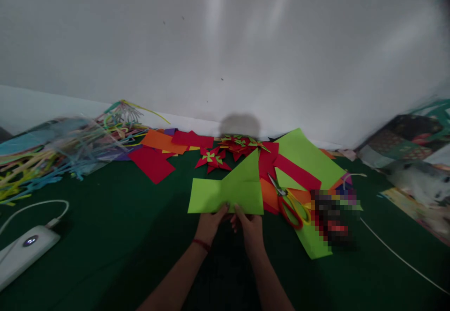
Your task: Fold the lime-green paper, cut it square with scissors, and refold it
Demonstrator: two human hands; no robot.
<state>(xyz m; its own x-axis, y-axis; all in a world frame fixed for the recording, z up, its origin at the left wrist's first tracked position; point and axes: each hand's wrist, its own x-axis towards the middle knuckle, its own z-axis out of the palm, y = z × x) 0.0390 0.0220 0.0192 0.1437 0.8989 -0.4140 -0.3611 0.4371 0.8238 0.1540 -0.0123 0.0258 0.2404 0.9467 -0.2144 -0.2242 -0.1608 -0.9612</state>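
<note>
A lime green paper sheet [225, 193] lies on the dark green cloth [116, 236], its right part folded up into a triangle. My left hand [210, 223] pinches the sheet's near edge close to the middle. My right hand [250, 227] grips the same edge just to the right, thumb on top. Both hands touch each other. A red thread band sits on my left wrist.
Red-handled scissors [288, 203] lie right of the sheet on more green and red paper [305, 161]. Folded red-and-green paper stars [214, 159] sit behind. Coloured strips [52, 159] pile at the left. A white power bank [24, 250] with cable lies near left. A white wall stands behind.
</note>
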